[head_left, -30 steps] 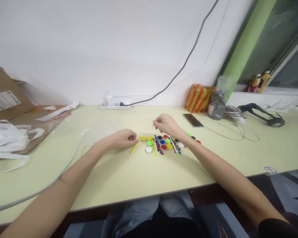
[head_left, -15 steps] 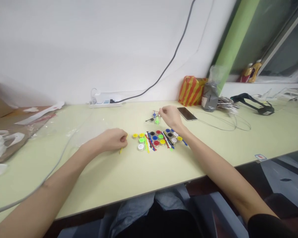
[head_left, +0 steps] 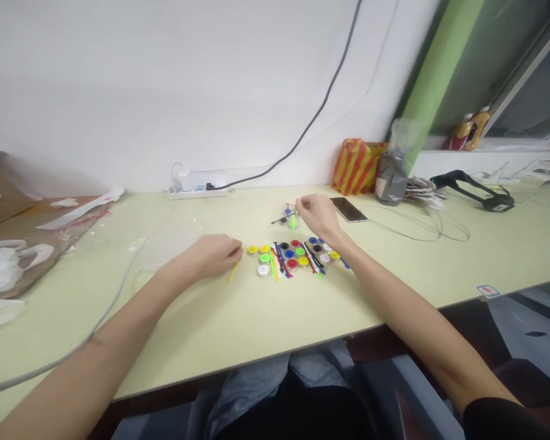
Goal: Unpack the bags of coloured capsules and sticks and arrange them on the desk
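Bright even light, soft shadows on tabletop (head_left: 211,330), dark window (head_left: 522,76), slightly blurred coloured pieces (head_left: 289,253), wide-angle stretch at edges

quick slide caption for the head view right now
Left hand holding a yellow strip, right hand beside arrow-topped discs, with multicoloured discs and plastic arrows on the table.

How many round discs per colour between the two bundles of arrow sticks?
Red discs: 2
Black disc: 1
Blue disc: 1
Green disc: 1
Yellow disc: 1
Total: 6
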`<state>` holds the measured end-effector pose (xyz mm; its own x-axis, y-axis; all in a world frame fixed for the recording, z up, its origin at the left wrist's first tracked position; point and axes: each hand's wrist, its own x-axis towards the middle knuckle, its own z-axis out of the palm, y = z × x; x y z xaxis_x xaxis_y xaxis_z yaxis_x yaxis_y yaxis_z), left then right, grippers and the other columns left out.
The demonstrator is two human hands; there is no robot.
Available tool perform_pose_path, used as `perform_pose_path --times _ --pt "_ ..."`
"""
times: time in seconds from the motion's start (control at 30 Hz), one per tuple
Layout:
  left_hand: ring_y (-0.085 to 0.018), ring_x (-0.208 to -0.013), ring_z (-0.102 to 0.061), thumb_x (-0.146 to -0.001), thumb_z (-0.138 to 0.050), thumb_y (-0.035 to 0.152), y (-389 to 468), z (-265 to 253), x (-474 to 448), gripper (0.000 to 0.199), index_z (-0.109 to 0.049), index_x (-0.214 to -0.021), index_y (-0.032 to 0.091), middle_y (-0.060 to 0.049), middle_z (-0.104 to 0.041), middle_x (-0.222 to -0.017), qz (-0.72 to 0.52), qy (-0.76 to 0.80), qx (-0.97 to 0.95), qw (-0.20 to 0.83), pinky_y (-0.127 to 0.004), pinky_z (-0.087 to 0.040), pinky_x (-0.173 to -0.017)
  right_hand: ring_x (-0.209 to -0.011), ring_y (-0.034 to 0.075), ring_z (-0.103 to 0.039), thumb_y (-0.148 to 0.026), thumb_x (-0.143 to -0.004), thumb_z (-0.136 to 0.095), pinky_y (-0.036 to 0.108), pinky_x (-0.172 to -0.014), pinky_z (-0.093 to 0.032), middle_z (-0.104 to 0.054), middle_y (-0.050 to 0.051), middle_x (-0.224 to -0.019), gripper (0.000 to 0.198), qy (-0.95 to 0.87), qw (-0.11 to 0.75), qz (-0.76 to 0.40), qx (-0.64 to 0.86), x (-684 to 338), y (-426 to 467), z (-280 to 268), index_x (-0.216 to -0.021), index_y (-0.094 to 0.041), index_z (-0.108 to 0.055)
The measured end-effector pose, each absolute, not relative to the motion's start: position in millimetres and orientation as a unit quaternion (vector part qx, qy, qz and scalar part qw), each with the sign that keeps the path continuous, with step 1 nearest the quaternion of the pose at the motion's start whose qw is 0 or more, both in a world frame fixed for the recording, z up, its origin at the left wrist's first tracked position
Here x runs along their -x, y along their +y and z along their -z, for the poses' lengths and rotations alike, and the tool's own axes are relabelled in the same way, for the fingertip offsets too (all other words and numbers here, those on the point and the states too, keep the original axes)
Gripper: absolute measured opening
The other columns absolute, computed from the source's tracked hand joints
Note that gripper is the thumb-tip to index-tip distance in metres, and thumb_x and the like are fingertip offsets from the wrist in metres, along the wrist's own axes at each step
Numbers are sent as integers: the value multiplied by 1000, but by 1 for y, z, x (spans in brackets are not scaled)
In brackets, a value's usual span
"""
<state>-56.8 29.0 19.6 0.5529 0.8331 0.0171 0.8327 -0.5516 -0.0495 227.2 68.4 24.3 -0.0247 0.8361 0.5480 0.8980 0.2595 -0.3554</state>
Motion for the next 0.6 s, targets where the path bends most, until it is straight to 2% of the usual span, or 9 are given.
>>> perform_pose_path --times 0.37,0.6 --pt "-15 -52 -32 -81 -50 25 32 -17 62 23 -38 -62 21 1 -44 -56 3 -467 879 -95 -32 -21 -55 -61 18 -49 -31 -97 -45 30 -61 -29 -64 8 -66 41 -718 340 48 605 -230 72 -23 -65 -18 -65" --pt "-14 -54 -28 -79 -52 24 30 -17 58 22 -37 -62 21 1 -40 -57 12 -464 878 -120 -32 -20 -55 -59 17 -47 -32 -98 -43 30 -61 -28 -62 7 -64 42 -719 331 53 608 -229 71 -24 -66 -17 -65"
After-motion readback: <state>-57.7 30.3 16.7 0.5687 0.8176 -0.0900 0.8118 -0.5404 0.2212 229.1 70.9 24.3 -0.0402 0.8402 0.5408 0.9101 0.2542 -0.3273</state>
